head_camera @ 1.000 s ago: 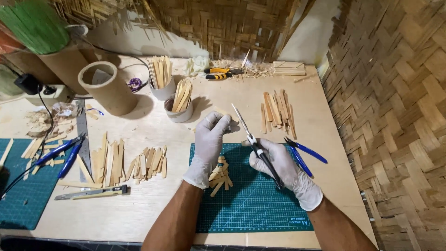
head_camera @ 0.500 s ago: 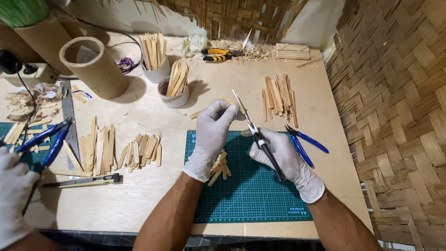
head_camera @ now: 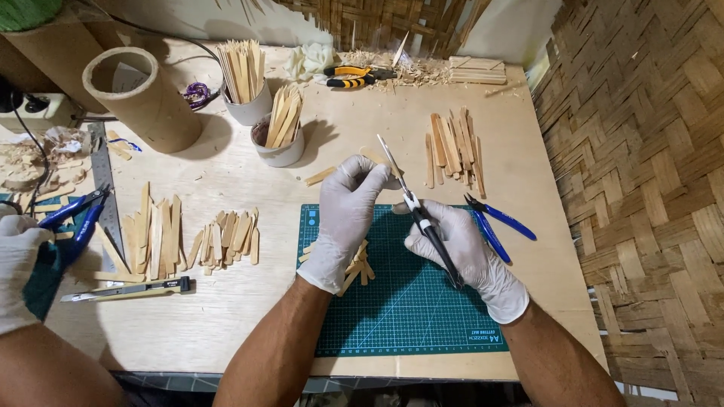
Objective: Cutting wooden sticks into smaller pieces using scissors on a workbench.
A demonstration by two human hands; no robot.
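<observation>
Looking down from the head camera: right hand (head_camera: pixel 461 252) in a white glove, closed around the black handles of a pair of scissors (head_camera: pixel 418 215), blades pointing up and away, slightly parted near the tips. Left hand (head_camera: pixel 348 218), also gloved, raised just beside the blades, fingertips pinched on a small wooden stick piece (head_camera: pixel 375 157) at the scissor tip, only partly seen behind the fingers. Both hands hovering over the top edge of a green cutting mat (head_camera: pixel 411 301) on the pale wooden table (head_camera: pixel 226 316). Under the left wrist, a small heap of cut stick pieces (head_camera: pixel 354 264) lying on the mat. Just right of the right hand, blue-handled cutters (head_camera: pixel 498 226) resting on the table. Further back, a row of flat wooden sticks (head_camera: pixel 452 151) and two white cups (head_camera: pixel 279 143) full of sticks. At the far left edge, another person's gloved hand (head_camera: pixel 19 264) near blue-handled pliers (head_camera: pixel 72 222).
</observation>
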